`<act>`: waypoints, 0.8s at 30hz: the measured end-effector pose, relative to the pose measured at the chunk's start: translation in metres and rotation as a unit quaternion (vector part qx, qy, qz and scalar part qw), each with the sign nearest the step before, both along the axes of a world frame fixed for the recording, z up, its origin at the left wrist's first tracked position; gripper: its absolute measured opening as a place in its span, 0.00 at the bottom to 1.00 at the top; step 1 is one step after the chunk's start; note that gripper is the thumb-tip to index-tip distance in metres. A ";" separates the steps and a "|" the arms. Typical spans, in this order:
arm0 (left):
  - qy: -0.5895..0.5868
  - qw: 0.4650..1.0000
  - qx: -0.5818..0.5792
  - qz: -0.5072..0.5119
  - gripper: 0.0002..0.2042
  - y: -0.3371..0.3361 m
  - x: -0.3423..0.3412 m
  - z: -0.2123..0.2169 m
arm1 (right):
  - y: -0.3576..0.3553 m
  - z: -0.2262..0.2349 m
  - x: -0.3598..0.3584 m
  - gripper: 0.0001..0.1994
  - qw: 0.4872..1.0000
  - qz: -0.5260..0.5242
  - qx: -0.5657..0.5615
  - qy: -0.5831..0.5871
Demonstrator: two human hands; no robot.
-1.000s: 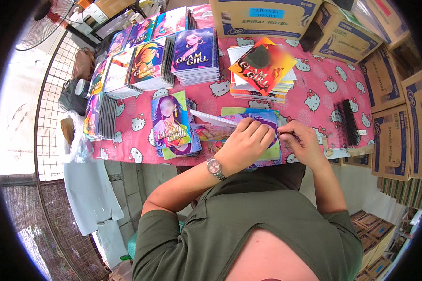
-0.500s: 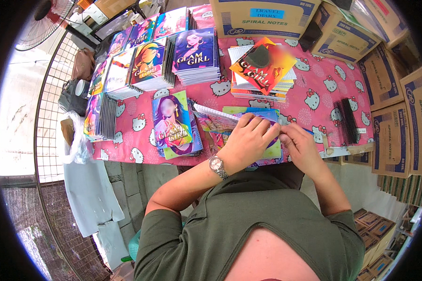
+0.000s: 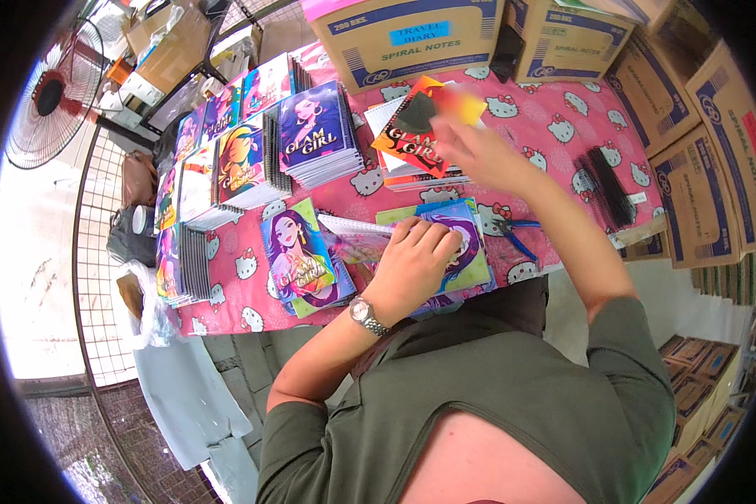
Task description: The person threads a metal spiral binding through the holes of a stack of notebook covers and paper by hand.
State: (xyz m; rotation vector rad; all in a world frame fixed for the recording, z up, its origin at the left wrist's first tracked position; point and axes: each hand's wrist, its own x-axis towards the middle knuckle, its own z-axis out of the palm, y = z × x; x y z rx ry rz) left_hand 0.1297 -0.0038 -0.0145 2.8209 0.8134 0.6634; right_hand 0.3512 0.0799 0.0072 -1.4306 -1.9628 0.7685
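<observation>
My left hand (image 3: 417,254), with a watch on its wrist, is closed on a spiral notebook (image 3: 357,233) that stands partly open, its white page edges facing up. Beneath and right of that hand lies a notebook cover (image 3: 464,239) showing a purple-haired figure. My right hand (image 3: 476,153) reaches to the far stack, fingers extended and touching an orange-red notebook cover (image 3: 412,139); part of this spot is blurred. Pliers (image 3: 517,238) with blue handles rest on the table, right of the notebooks. Left of my left hand is a small pile of notebooks (image 3: 298,256) with green and purple covers.
Stacked spiral notebooks (image 3: 315,126) fill the table's left side on a pink patterned tablecloth (image 3: 554,126). Black spiral binding coils (image 3: 606,189) lie at the right. Cardboard boxes (image 3: 420,42) stand at the back and along the right. A fan (image 3: 52,88) is far left.
My right hand has left the notebook by my left hand and moved up to the orange-red notebook. The pliers are now in plain view on the table. My left hand stays on its notebook.
</observation>
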 end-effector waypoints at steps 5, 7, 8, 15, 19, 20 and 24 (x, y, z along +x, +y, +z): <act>0.055 0.979 0.050 0.191 0.13 -0.012 0.003 -0.001 | 0.116 -0.100 0.006 0.25 0.970 0.003 0.197 -0.146; 0.019 0.971 -0.026 0.238 0.15 -0.017 -0.007 -0.007 | 0.114 -0.092 -0.002 0.25 0.976 0.020 0.171 -0.131; -0.015 0.970 -0.058 0.237 0.16 -0.018 -0.008 -0.007 | 0.105 -0.090 0.000 0.24 0.973 0.007 0.191 -0.127; -0.065 0.980 -0.119 0.144 0.21 -0.015 -0.018 -0.013 | -0.058 -0.015 0.034 0.28 0.802 0.409 -0.229 0.371; -0.017 0.988 -0.106 0.109 0.22 -0.026 -0.013 -0.013 | -0.090 -0.028 0.041 0.32 0.891 0.328 -0.222 0.221; -0.023 0.989 -0.094 0.110 0.22 -0.026 -0.013 -0.015 | -0.096 -0.030 0.038 0.32 0.839 0.344 -0.254 0.337; -0.025 0.988 -0.105 0.112 0.21 -0.027 -0.012 -0.010 | -0.095 -0.033 0.033 0.32 0.869 0.317 -0.224 0.306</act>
